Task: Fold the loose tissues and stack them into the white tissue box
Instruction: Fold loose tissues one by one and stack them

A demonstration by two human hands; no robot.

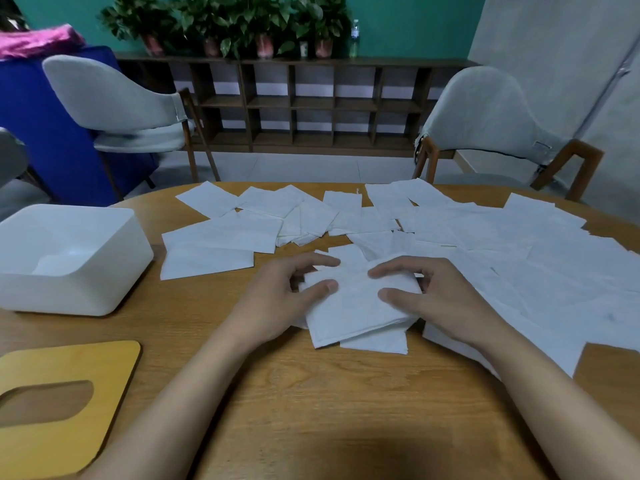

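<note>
In the head view, the person is sitting at a round wooden table (pixel 311 403) with both bare forearms reaching in over the near edge. The left hand (pixel 277 296) and the right hand (pixel 446 299) are meeting at the middle of the table, each gripping one side of a folded tissue (pixel 356 306). On each hand the thumb is pressing down on the tissue's top face while the curled fingers are hooking over its far edge, so the sheet is being pinched from both sides. The folded tissue is lying partly on another sheet that is sticking out beneath its near corner.

The loose tissues (pixel 502 244) are lying flat and overlapping across the far half and the right side of the table, some reaching under the right forearm. The white tissue box (pixel 69 292) is standing open at the left edge of the table, well apart from the hands; something pale is lying in its bottom, but it is too washed out to tell what. A yellow wooden lid (pixel 62 362) with an oval slot is lying flat on the table nearer than the box.

Beyond the table, two grey chairs (pixel 128 105) are standing before a dark wooden shelf (pixel 301 105), and potted plants (pixel 228 22) are lining its top against a green wall.
</note>
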